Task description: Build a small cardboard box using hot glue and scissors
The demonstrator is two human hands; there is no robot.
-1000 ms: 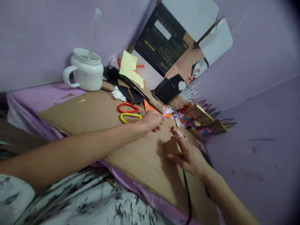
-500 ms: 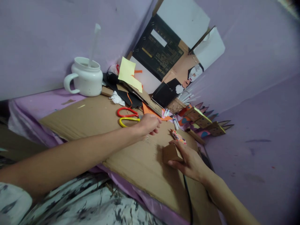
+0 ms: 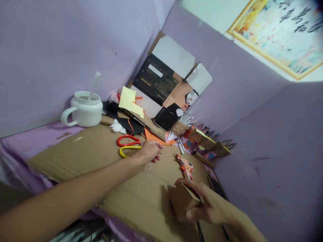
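Note:
My left hand (image 3: 149,152) rests on a big cardboard sheet (image 3: 85,156), fingers curled in; whether they pinch anything is hidden. Just left of it lie scissors (image 3: 127,146) with one red and one yellow handle. My right hand (image 3: 205,205) is wrapped round a small brown cardboard box (image 3: 180,203) that stands on the sheet near its front right edge. A small piece of bright patterned paper (image 3: 185,165) lies on the sheet between the two hands, just beyond the right one.
A white mug (image 3: 84,111) with a stick in it stands at the back left. Paper scraps, a yellow sheet (image 3: 128,101), markers (image 3: 179,144), a black printed carton (image 3: 155,79) and small cardboard boxes (image 3: 207,141) crowd the purple corner. A framed picture (image 3: 280,33) hangs top right.
The view has tilted up, showing more wall and the framed picture. My left hand has drawn back from the scissors' blades. My right hand has pulled the small box nearer to me.

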